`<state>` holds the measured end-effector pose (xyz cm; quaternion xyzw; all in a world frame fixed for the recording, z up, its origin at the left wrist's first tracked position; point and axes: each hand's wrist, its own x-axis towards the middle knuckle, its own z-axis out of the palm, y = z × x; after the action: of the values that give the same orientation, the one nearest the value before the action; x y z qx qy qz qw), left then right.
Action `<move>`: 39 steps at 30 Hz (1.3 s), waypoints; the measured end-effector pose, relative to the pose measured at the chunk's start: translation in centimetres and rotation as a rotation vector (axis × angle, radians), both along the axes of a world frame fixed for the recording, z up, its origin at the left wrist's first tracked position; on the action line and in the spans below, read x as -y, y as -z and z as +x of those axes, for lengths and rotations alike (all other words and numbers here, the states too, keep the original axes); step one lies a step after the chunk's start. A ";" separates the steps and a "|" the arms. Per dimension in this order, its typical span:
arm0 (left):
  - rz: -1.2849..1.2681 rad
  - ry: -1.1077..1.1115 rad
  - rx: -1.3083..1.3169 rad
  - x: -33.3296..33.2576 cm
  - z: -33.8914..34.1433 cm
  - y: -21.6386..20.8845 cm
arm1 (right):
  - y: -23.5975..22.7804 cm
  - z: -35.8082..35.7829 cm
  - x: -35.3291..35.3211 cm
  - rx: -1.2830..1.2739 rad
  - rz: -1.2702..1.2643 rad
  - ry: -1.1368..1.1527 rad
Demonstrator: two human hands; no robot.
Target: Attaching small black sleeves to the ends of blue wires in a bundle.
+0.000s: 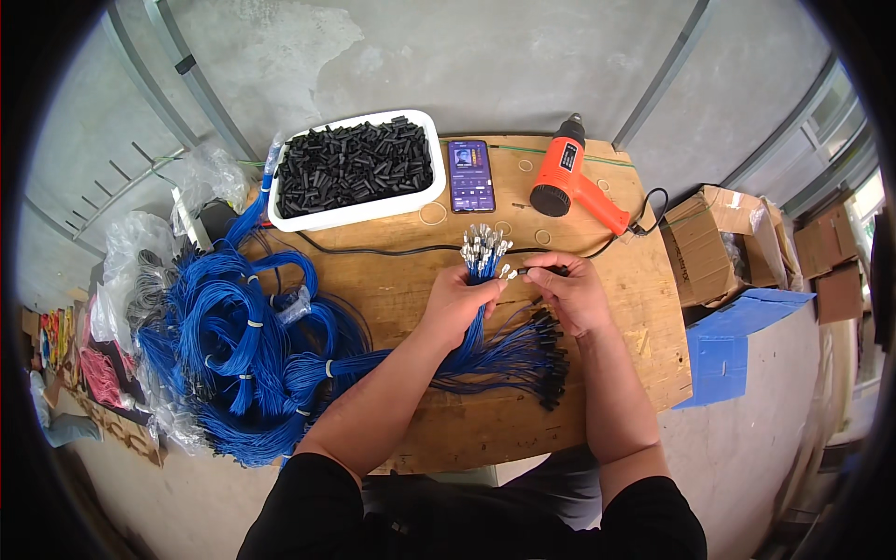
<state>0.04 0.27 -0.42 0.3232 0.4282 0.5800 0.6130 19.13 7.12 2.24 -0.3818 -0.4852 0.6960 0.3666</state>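
Observation:
My left hand (459, 301) is closed around a bundle of blue wires (478, 273), whose silvery-white terminals (485, 245) fan out above the fist. One or two terminals (509, 272) stick out to the right of the bundle. Close beside them, my right hand (569, 289) pinches a small black sleeve (546, 271) between thumb and fingers. Whether the sleeve touches a terminal is too small to tell. Below the hands, more blue wires spread to the right and end in black sleeves (551, 359). The lower part of the held bundle is partly hidden by my left hand.
Coiled blue wire bundles (233, 327) cover the table's left side. A white tub (437, 154) of black sleeves stands at the back, beside a phone (470, 175). An orange heat gun (569, 173) lies back right, its black cord (392, 251) crossing the wooden table (644, 327). Cardboard boxes (700, 247) stand right.

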 end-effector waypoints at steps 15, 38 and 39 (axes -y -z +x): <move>-0.035 0.004 -0.013 0.1 0.1 -0.2 | 0.4 -0.2 0.3 -0.034 0.082 -0.007; -0.034 0.000 -0.013 0.5 0.3 -0.4 | 0.3 0.1 -0.4 -0.040 -0.028 0.031; -0.034 -0.003 -0.030 0.4 0.3 -0.4 | 0.2 0.2 -0.4 -0.040 -0.028 0.031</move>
<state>0.33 -0.18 -0.04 0.3209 0.4475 0.5687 0.6111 19.34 7.52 2.07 -0.3803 -0.4621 0.7044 0.3816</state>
